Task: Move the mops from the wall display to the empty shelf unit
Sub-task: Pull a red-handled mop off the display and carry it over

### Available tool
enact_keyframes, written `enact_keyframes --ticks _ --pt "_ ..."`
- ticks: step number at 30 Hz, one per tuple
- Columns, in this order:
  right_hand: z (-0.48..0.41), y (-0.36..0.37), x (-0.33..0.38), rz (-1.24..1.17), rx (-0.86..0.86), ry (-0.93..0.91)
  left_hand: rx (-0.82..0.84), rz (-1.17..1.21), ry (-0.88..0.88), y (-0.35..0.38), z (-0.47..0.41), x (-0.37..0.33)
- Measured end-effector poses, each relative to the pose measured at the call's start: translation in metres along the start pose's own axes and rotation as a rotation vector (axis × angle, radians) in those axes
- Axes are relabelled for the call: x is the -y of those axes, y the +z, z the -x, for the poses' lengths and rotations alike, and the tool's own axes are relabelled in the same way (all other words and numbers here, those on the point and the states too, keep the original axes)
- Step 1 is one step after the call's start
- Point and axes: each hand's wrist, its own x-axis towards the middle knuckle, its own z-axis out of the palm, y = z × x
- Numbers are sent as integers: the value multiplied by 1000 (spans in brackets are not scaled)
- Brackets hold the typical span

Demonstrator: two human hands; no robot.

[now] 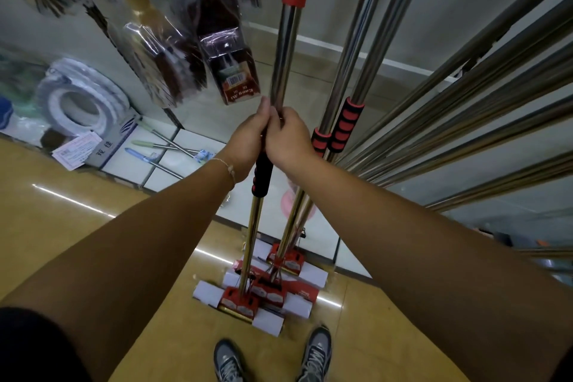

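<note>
A steel-handled mop (285,49) with a red top sleeve and a black-and-red foam grip stands upright in front of me. My left hand (248,139) and my right hand (286,136) are both shut around its pole, just above the foam grip. Its head (238,307), wrapped in red and white packaging, rests on the floor near my shoes. Two more mops (350,77) with the same red grips lean to the right, their heads (286,260) on the floor behind the first one.
Bagged dusters and brushes (226,49) hang at upper left. Several bare steel poles (465,108) fan out on the right. A coiled white hose (82,99) and small brushes (161,149) lie on a low white shelf at left. My shoes (316,353) stand on glossy tan flooring.
</note>
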Motion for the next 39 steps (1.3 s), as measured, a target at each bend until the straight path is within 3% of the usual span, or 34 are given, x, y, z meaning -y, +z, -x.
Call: enact_keyframes --ticks 8,15,39 --pt "26 -9 -3 96 51 -76 -17 -120 153 4 26 3" --pt "44 -13 -11 118 92 -146 -33 -155 177 4 53 10" --pt "166 24 -5 240 -100 -108 172 -193 233 -27 168 18"
